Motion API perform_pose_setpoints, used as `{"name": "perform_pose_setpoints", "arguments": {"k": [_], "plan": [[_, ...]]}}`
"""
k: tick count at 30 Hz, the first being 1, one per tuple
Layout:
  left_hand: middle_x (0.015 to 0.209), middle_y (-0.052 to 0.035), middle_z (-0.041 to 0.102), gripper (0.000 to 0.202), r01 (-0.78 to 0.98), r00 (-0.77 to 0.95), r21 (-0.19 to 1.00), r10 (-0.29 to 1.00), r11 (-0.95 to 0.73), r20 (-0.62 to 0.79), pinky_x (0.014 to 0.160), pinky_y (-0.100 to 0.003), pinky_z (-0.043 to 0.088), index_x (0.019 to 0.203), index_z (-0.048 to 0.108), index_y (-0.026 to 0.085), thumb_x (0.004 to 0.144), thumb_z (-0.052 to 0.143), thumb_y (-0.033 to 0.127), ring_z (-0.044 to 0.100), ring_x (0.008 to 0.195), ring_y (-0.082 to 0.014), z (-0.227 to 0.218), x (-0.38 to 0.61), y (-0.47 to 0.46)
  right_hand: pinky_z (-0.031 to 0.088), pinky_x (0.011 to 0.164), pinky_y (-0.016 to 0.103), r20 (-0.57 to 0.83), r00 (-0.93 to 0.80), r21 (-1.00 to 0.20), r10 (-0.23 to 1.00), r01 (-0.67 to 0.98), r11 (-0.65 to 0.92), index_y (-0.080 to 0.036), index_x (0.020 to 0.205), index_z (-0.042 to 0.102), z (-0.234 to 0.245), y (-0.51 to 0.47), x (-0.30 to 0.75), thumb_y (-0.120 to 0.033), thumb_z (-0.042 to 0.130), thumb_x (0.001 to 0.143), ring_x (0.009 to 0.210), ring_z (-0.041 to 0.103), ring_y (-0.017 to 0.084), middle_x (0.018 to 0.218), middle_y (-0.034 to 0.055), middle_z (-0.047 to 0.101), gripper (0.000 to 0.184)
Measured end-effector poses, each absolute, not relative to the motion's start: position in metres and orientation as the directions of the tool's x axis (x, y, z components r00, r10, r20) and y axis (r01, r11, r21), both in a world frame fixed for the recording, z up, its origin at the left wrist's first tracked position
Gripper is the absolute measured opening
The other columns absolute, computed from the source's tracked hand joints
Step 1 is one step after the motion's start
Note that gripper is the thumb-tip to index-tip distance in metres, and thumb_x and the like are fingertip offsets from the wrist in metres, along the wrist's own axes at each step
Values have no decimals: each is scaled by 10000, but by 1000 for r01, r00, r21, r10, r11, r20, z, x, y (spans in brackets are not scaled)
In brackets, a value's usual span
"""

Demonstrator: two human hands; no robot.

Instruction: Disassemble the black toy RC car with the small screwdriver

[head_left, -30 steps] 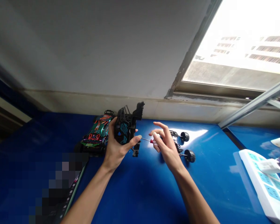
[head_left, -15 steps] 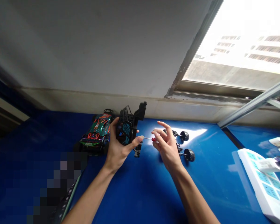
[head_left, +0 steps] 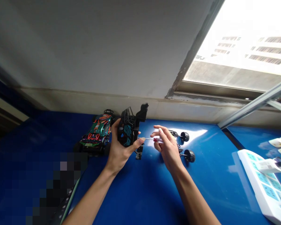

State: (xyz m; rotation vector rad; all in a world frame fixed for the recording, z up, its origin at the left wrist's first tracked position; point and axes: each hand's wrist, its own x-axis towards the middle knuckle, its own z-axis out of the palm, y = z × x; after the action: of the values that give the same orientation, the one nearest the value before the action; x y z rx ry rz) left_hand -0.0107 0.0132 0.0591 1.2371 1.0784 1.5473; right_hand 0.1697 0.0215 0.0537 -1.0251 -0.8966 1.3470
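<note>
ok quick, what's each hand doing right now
left hand: closed on the black chassis
right hand: fingers pinching the screwdriver

Black toy-car chassis (head_left: 129, 129) upright, screwdriver (head_left: 152, 139) (red-handled) against it.

Both forearms extended forward. Left hand (head_left: 119, 149) raised, fingers curled in a grip, thumb out. Right hand (head_left: 168, 147) pinching, remaining fingers loosely spread.
</note>
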Motion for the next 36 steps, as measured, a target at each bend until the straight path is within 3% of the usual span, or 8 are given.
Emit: {"name": "perform_pose_setpoints", "arguments": {"k": [5, 11, 16, 21, 25, 30, 34, 36], "plan": [[1063, -55, 750, 887, -103, -152, 960, 958, -260, 243, 876, -419, 657, 1435, 369, 259, 760, 924, 405, 782, 924, -244, 58, -9, 13, 454, 597, 240, -34, 103, -928, 994, -371, 7, -371, 1378, 576, 54, 22, 170, -314, 843, 777, 647, 543, 85, 1064, -6, 704, 660], [1049, -54, 766, 871, -105, -127, 960, 961, -260, 247, 880, -417, 653, 1450, 368, 260, 786, 910, 412, 784, 939, -248, 55, -10, 13, 291, 437, 241, -49, 66, -965, 997, -261, -30, -264, 1329, 641, 56, 22, 169, -526, 654, 955, 443, 308, 55, 832, 14, 717, 456], [1049, -50, 766, 867, -130, -138, 955, 959, -265, 247, 894, -430, 648, 1448, 378, 261, 785, 913, 418, 786, 942, -252, 54, -10, 13, 476, 601, 256, 33, 118, -954, 992, -293, 66, -355, 1414, 576, 56, 20, 171, -350, 789, 845, 634, 534, 89, 1108, 21, 722, 607], [1078, -60, 763, 857, -150, -121, 954, 963, -259, 242, 900, -449, 649, 1441, 388, 266, 783, 916, 420, 790, 953, -260, 52, -9, 13, 271, 432, 236, 31, 74, -970, 997, -240, 48, -312, 1431, 571, 54, 20, 171, -530, 636, 989, 439, 286, 54, 847, 10, 739, 496], [1062, -53, 765, 877, -162, -141, 948, 957, -274, 252, 896, -448, 650, 1464, 377, 273, 788, 915, 417, 787, 959, -260, 50, -11, 14, 477, 611, 259, 87, 100, -955, 991, -276, 112, -381, 1478, 522, 56, 20, 173, -368, 789, 885, 625, 522, 86, 1158, 24, 744, 650], [1081, -63, 754, 908, -154, -133, 952, 960, -265, 246, 915, -455, 645, 1459, 383, 257, 758, 935, 422, 786, 957, -260, 51, -11, 14, 341, 460, 264, 27, 18, -986, 999, -166, 29, -262, 1348, 660, 56, 20, 174, -513, 596, 1012, 444, 309, 64, 863, 31, 762, 424], [1097, -66, 749, 911, -157, -137, 950, 958, -271, 251, 902, -466, 650, 1461, 381, 261, 755, 937, 414, 786, 959, -263, 50, -10, 14, 475, 606, 267, 118, 76, -964, 990, -232, 133, -397, 1526, 468, 57, 20, 175, -314, 777, 885, 588, 496, 77, 1165, 19, 743, 716], [1106, -70, 750, 894, -171, -134, 947, 959, -272, 251, 902, -477, 652, 1460, 385, 260, 767, 929, 411, 788, 962, -268, 50, -10, 14, 484, 630, 273, 112, 49, -957, 993, -263, 121, -383, 1503, 500, 58, 19, 175, -309, 756, 891, 625, 520, 86, 1180, 29, 734, 667]]}}
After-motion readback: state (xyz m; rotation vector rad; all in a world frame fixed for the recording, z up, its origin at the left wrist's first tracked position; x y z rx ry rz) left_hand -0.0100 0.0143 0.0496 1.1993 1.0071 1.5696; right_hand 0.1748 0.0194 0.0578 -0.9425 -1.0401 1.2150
